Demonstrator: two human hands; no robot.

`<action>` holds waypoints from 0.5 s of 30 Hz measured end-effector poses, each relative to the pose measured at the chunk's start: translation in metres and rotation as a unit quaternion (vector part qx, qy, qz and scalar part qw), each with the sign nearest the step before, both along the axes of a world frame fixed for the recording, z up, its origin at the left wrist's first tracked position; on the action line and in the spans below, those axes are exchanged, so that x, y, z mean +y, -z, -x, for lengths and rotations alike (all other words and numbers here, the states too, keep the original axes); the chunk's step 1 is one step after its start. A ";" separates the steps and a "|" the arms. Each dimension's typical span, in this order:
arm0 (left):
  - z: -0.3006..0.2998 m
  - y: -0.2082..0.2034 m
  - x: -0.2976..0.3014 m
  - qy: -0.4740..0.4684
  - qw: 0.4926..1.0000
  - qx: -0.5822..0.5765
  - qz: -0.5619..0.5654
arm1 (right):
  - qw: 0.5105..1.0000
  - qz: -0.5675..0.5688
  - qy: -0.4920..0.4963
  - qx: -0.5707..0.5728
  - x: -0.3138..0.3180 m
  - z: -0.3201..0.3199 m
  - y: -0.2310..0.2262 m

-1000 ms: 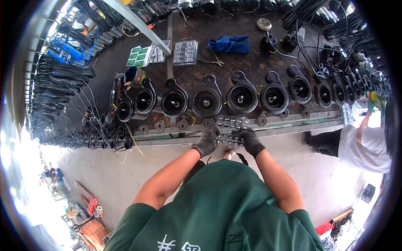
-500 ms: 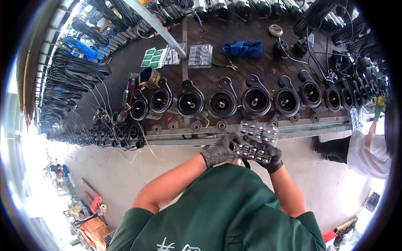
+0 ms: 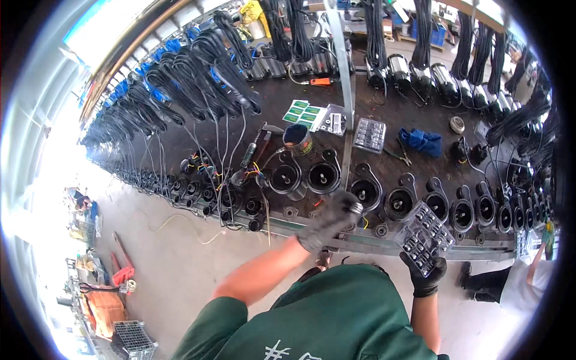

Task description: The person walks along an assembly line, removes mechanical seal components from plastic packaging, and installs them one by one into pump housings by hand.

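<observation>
Clear tray (image 3: 405,233) carries rows of silvery parts (image 3: 419,246). Right fingers (image 3: 440,264) grip it; blurred left fingers (image 3: 344,201) pinch a silvery piece (image 3: 356,208).

At four o'clock, clear tray (image 3: 405,230) of metal parts (image 3: 417,249) in right hand (image 3: 429,276); nearer centre, silvery pieces (image 3: 356,208) in blurred left hand (image 3: 335,217); at three, black casings (image 3: 485,208); at ten, cable coils (image 3: 175,99).

This worker's left forearm (image 3: 264,270) slants up and inward, bare below the sleeve, and the left hand (image 3: 336,219), dark-gloved and blurred, is out in front with its fingers drawn together. The right forearm (image 3: 425,315) rises nearly upright, closer to the body, the gloved right hand (image 3: 431,279) lower, fingers curled.
</observation>
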State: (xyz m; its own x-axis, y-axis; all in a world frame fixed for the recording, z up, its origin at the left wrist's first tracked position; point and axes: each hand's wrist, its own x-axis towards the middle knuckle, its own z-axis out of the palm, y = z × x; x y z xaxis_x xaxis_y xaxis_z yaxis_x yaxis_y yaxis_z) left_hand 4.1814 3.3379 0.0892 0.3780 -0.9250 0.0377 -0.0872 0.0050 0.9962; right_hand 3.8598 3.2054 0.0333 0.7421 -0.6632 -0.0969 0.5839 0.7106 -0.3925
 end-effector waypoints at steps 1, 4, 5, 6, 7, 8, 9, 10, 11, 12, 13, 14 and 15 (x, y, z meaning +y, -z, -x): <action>-0.026 0.002 0.017 -0.026 0.999 0.036 -0.015 | 1.000 0.003 0.003 0.004 0.004 -0.009 -0.006; -0.123 0.026 0.061 -0.065 0.992 0.067 -0.089 | 0.999 0.023 0.019 0.028 0.018 -0.033 -0.017; -0.162 0.050 0.076 -0.081 0.989 0.096 -0.073 | 0.999 0.028 0.019 0.027 0.022 -0.042 -0.018; -0.184 0.043 0.078 -0.117 0.982 0.008 -0.146 | 0.999 0.002 0.039 0.030 0.028 -0.047 -0.018; -0.218 0.065 0.089 -0.118 0.987 0.009 -0.110 | 0.999 0.007 0.035 0.031 0.034 -0.056 -0.021; -0.236 0.070 0.090 -0.126 0.982 0.044 -0.135 | 0.998 0.000 0.050 0.038 0.040 -0.061 -0.023; -0.249 0.071 0.095 -0.143 0.973 0.075 -0.164 | 0.998 -0.011 0.054 0.042 0.043 -0.069 -0.021; -0.257 0.070 0.091 -0.137 0.974 0.080 -0.161 | 0.998 -0.003 0.050 0.037 0.047 -0.073 -0.022; -0.263 0.070 0.086 -0.114 0.973 0.091 -0.178 | 0.998 0.013 0.046 0.036 0.051 -0.074 -0.018; -0.267 0.070 0.082 -0.091 0.971 0.102 -0.195 | 0.998 0.030 0.042 0.036 0.055 -0.075 -0.013; -0.273 0.074 0.079 -0.088 0.972 0.106 -0.193 | 0.998 0.035 0.043 0.039 0.060 -0.078 -0.013; -0.277 0.079 0.075 -0.056 0.971 0.096 -0.212 | 0.998 0.037 0.044 0.039 0.065 -0.082 -0.013; -0.280 0.083 0.072 -0.025 0.969 0.086 -0.229 | 0.998 0.036 0.045 0.041 0.070 -0.085 -0.012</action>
State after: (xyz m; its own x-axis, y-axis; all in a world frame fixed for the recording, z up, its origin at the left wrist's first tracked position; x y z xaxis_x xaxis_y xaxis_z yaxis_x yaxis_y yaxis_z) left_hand 4.4615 3.4097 0.0058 0.3870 -0.8098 -0.4409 0.0920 -0.4419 0.8923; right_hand 3.9445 3.2754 0.0456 0.6716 -0.7336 -0.1039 0.6075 0.6254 -0.4897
